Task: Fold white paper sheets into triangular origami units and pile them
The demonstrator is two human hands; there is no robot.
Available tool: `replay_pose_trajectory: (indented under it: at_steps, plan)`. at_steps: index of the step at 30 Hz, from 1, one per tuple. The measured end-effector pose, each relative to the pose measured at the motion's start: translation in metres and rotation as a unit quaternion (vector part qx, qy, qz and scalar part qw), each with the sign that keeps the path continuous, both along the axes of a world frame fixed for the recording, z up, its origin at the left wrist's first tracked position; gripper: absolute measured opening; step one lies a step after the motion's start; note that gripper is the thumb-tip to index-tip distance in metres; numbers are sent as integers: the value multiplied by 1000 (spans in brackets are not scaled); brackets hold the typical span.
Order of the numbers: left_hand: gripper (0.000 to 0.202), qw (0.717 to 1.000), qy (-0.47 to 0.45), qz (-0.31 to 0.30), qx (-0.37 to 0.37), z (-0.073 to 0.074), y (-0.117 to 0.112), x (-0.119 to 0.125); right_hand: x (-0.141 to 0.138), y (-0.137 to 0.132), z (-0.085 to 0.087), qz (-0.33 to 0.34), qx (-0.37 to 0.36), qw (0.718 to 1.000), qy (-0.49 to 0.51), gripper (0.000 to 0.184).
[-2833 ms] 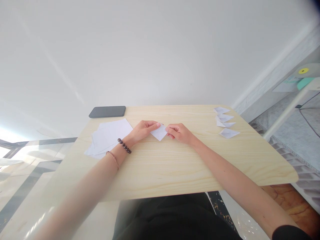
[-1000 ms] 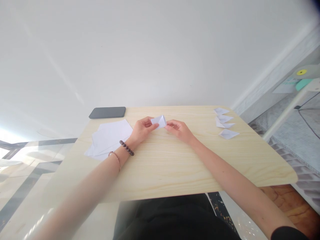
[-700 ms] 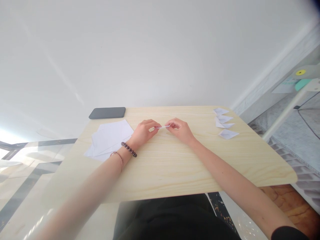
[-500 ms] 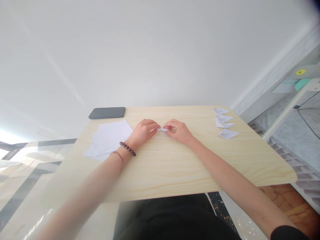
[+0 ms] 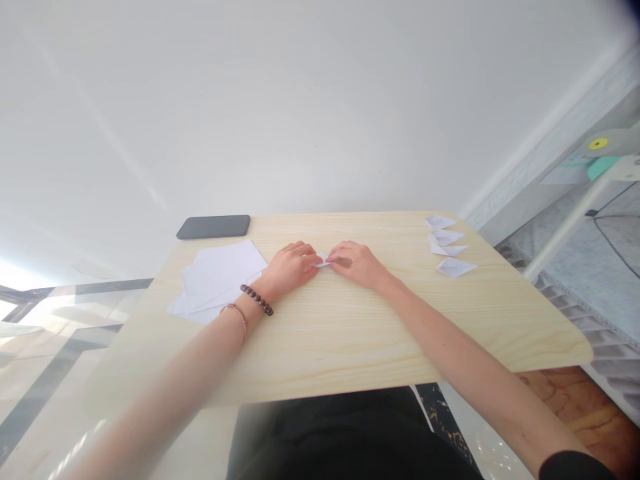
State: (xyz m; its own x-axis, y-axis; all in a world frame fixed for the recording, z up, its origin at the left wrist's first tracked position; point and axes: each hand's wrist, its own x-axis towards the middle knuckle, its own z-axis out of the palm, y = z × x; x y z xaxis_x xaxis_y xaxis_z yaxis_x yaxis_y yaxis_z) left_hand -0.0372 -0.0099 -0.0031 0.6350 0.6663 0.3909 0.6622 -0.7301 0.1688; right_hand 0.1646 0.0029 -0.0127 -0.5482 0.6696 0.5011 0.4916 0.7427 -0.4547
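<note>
Head view of two bare hands working a small folded piece of white paper [image 5: 324,259] over a pale wood-grained table [image 5: 320,340]. The folded piece lies between the two sets of fingertips, near the middle of the tabletop and toward its far half; only a narrow white portion shows, the rest being covered by the fingers. The left hand [image 5: 291,269], palm down, pinches the left end of the piece between thumb and fingers. The right hand [image 5: 358,264] pinches the right end between thumb and forefinger, the thumb lying on the near side. Whether the piece touches the tabletop cannot be told. The left wrist bears a dark beaded bracelet [image 5: 257,300] and, nearer the elbow, a thin copper-coloured bangle [image 5: 242,319]. Just beside the left hand and forearm lies an overlapping stack of white paper sheets [image 5: 220,275]; beyond it, at the far left corner, a dark smartphone [image 5: 214,227] lies flat. Well apart from the right hand, near the right edge, four pointed folded papers [image 5: 455,267] form a column.
</note>
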Motion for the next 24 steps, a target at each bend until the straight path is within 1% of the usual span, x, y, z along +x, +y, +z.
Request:
replay_pose_trajectory:
  at_steps: [3, 7, 10, 11, 13, 17, 20, 24]
  plan:
    - [25, 999, -22, -6, -31, 1, -1, 0, 1, 0, 2, 8, 8, 1000, -21, 19]
    - [28, 994, -60, -28, -84, 7, -3, -3, 4, 0, 6, 10, 19, 998, -65, 25]
    - [30, 988, -80, -43, -123, 9, -1, -6, 5, -2, 9, 4, 21, 995, -96, 26]
    - [32, 988, -83, -44, -125, 8, 1, -7, 4, -2, 10, 1, 23, 995, -100, 25]
    - [30, 991, -88, -22, -96, 4, 5, -9, 2, -3, 10, -9, 26, 994, -102, 23]
    - [29, 996, -53, 27, -59, -4, 9, -11, -2, -4, 8, -14, 30, 994, -105, 22]
    - [31, 997, -25, 49, -52, -5, 8, -11, -2, -2, 7, -13, 28, 994, -106, 22]
    - [36, 997, -6, 51, -58, -3, 5, -11, -1, -1, 5, -4, 24, 995, -101, 20]
